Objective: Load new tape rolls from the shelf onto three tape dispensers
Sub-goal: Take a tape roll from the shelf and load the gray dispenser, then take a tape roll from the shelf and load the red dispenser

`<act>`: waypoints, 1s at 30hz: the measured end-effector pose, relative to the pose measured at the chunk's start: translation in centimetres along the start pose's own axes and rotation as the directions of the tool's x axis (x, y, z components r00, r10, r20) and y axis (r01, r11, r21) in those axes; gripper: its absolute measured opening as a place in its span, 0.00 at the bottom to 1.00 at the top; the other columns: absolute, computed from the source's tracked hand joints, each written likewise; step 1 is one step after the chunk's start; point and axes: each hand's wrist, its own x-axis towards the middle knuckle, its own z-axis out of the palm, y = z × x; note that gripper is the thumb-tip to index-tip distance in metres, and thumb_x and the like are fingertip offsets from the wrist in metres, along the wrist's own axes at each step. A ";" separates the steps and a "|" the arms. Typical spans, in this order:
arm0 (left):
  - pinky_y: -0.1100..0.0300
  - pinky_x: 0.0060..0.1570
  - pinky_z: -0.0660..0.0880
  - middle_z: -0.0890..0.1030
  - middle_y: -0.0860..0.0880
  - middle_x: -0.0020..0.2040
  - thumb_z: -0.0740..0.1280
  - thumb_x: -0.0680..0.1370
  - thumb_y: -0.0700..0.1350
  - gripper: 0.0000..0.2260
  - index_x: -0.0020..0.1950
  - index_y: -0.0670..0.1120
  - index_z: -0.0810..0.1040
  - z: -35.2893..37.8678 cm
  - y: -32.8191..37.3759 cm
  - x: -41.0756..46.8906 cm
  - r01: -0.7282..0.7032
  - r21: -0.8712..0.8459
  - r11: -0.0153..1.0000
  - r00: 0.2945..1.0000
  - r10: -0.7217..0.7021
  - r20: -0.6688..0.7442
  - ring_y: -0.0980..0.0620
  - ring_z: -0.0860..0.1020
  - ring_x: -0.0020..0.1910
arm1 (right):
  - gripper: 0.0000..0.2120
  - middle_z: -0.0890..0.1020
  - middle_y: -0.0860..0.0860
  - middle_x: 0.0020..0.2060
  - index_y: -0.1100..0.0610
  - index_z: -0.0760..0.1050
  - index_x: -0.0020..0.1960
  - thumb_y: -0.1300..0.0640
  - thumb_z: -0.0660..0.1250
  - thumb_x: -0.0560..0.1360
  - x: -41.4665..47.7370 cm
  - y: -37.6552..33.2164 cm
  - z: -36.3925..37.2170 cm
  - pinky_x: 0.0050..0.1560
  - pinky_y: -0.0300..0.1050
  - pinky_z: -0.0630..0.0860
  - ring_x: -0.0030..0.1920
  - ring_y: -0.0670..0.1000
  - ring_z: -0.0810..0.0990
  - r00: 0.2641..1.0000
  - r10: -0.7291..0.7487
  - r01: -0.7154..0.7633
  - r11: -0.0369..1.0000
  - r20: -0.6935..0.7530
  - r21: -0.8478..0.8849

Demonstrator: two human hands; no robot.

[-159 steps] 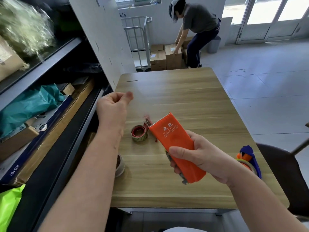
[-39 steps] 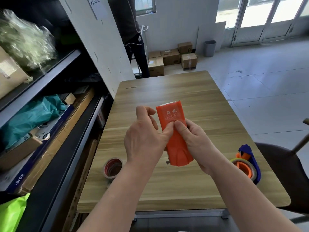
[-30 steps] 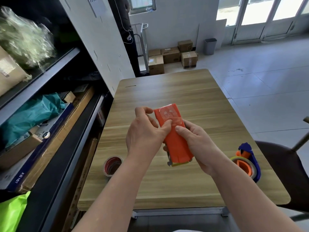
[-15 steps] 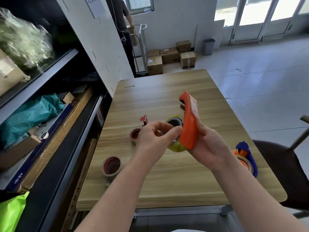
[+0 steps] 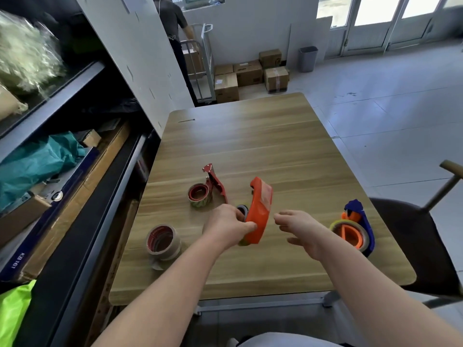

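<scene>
The left hand is closed around the lower end of the orange dispenser, thumb on its near edge and fingers on the roll of tape seated in it. The dispenser stands on edge, tilted, just above the wooden surface; whether its bottom touches the surface cannot be told. The right hand is open and empty, fingers loosely curled, just beside the dispenser on its right side and apart from it.

To the left of the left hand, a loose roll with a red core rests flat near the surface's left edge. Farther away, a red metal dispenser lies beside a second roll, the 2 touching. At the right edge, well apart from the right hand, a blue dispenser sits with a roll on its orange hub.

The shelf runs along the left side of the surface. A second person stands by cardboard boxes on the floor at the far wall.
</scene>
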 end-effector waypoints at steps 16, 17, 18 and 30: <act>0.58 0.42 0.72 0.82 0.48 0.53 0.69 0.73 0.49 0.04 0.45 0.52 0.76 13.3 3.1 5.6 -0.018 0.403 0.915 0.990 -0.041 0.137 0.46 0.80 0.54 | 0.18 0.83 0.50 0.49 0.55 0.72 0.69 0.61 0.61 0.80 0.9 7.2 -8.0 0.41 0.37 0.75 0.52 0.46 0.80 0.989 0.124 -0.142 0.939 -0.080 -0.313; 0.58 0.44 0.73 0.82 0.48 0.54 0.69 0.73 0.50 0.05 0.47 0.51 0.78 13.9 3.5 5.7 -0.019 0.381 0.924 0.989 -0.039 0.143 0.45 0.80 0.55 | 0.17 0.83 0.50 0.49 0.55 0.73 0.69 0.61 0.61 0.80 1.1 7.5 -8.3 0.41 0.36 0.74 0.51 0.46 0.81 0.989 0.109 -0.136 0.930 -0.096 -0.342; 0.57 0.47 0.75 0.81 0.48 0.56 0.69 0.74 0.50 0.08 0.51 0.49 0.80 14.4 3.8 5.8 -0.013 0.347 0.938 0.987 -0.043 0.153 0.45 0.80 0.57 | 0.17 0.83 0.50 0.50 0.55 0.73 0.68 0.60 0.61 0.80 1.3 7.8 -8.5 0.41 0.36 0.75 0.51 0.46 0.81 0.989 0.089 -0.127 0.917 -0.115 -0.377; 0.55 0.58 0.76 0.83 0.49 0.56 0.68 0.77 0.47 0.09 0.56 0.51 0.82 7.6 -2.5 2.8 0.212 -0.055 0.976 0.974 -0.216 -0.075 0.47 0.79 0.57 | 0.16 0.79 0.49 0.63 0.48 0.74 0.67 0.51 0.58 0.80 4.7 4.9 -2.6 0.54 0.48 0.76 0.61 0.54 0.78 0.980 -0.164 0.172 0.436 0.110 -0.883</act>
